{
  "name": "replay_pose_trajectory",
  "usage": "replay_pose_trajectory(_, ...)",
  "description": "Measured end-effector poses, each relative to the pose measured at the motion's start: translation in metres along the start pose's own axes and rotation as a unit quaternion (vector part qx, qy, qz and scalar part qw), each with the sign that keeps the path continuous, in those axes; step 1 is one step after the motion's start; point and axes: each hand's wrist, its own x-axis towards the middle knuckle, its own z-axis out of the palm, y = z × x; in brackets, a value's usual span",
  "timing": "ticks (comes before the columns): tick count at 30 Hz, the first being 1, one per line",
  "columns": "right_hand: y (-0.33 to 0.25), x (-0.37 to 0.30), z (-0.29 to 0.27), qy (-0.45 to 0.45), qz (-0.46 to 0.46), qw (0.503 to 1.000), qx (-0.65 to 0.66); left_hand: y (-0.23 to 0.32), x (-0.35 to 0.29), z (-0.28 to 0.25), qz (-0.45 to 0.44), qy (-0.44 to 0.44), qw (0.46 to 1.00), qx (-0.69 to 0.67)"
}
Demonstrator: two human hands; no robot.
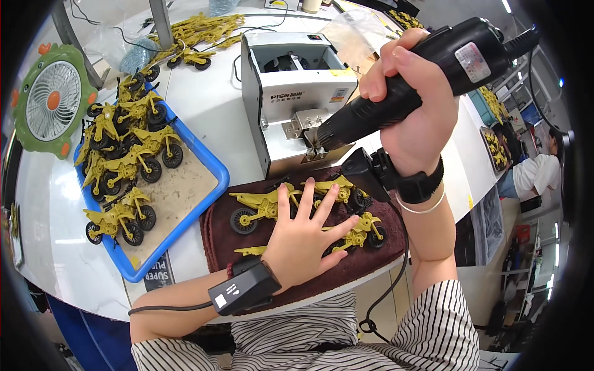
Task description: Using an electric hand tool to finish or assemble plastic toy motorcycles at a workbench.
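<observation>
My right hand (427, 105) is wrapped round a black electric screwdriver (371, 115). The driver slants down to the left, its nose at the front outlet of a grey and white screw feeder (309, 79); the bit's exact contact is hard to make out. My left hand (299, 247) lies with fingers spread over several yellow toy motorcycles (263, 203) with black wheels. Its fingertips touch their yellow bodies, and the palm hides part of them. These toys lie on their sides on a dark brown cloth (216, 232) in front of the feeder.
On the left, a blue tray (210, 166) holds more toy motorcycles (127, 154). A green fan (54, 102) stands beyond it. Yellow parts (201, 29) are piled at the back. A cable (405, 260) hangs by my right forearm. Another person (537, 176) sits at far right.
</observation>
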Motion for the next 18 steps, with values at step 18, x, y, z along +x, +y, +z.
replay_pose_trajectory(18, -0.022, -0.053, -0.034, 0.032, 0.072, 0.997, 0.014, -0.001, 0.000, 0.000, 0.002, -0.009, 1.000, -0.016)
